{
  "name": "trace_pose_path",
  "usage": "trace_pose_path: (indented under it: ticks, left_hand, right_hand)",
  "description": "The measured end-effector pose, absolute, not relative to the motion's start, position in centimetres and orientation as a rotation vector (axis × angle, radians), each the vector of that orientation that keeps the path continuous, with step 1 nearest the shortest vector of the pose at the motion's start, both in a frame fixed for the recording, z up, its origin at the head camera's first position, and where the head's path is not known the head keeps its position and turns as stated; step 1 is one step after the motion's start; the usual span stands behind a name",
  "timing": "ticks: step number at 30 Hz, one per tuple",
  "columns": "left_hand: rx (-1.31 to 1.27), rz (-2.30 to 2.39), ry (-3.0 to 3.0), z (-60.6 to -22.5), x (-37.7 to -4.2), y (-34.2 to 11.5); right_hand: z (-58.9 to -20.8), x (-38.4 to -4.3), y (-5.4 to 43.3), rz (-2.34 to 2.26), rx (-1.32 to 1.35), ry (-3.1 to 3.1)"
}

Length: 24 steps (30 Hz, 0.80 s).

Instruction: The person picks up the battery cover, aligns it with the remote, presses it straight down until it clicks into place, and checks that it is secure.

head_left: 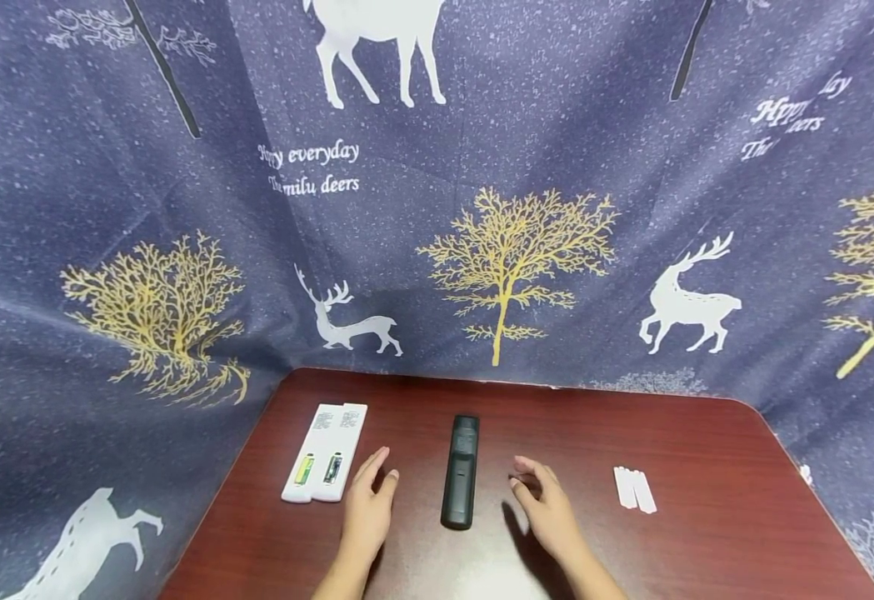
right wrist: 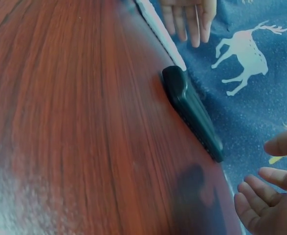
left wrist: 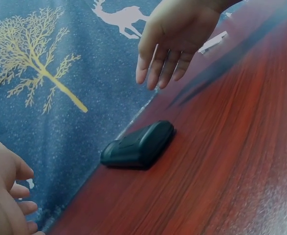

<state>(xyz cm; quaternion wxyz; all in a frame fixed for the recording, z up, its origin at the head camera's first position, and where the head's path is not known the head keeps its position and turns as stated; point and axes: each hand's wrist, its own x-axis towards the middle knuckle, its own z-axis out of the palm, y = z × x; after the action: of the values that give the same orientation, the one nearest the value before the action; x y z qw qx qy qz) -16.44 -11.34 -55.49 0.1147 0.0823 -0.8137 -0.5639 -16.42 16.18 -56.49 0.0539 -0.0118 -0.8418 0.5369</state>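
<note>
A black remote control (head_left: pixel 460 479) lies back side up on the table, between my two hands. My left hand (head_left: pixel 366 515) hovers to its left with relaxed fingers and holds nothing. On the other side, my right hand (head_left: pixel 551 510) is held over the table, fingers loosely bent and nothing in them. Two white remotes (head_left: pixel 343 439) lie side by side just left of my left hand, their battery bays uncovered. A yellow-green battery (head_left: pixel 304 470) shows in one bay, a dark green battery (head_left: pixel 333 468) in the other.
Two small white strips (head_left: pixel 634 489), like battery covers, lie together to the right of my right hand. The red-brown wooden table (head_left: pixel 714 450) has a rounded back edge. Behind it hangs a blue cloth (head_left: pixel 556 133) printed with deer and trees.
</note>
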Motion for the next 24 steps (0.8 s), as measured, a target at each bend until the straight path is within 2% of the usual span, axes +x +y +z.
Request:
trace_pose_path:
  ticks: [24]
  left_hand:
    - [0.323, -1.653, -2.384, -54.9, -16.6, -13.2]
  right_hand:
    - [-56.4, -16.1, 17.7, 1.554, -0.065, -2.547]
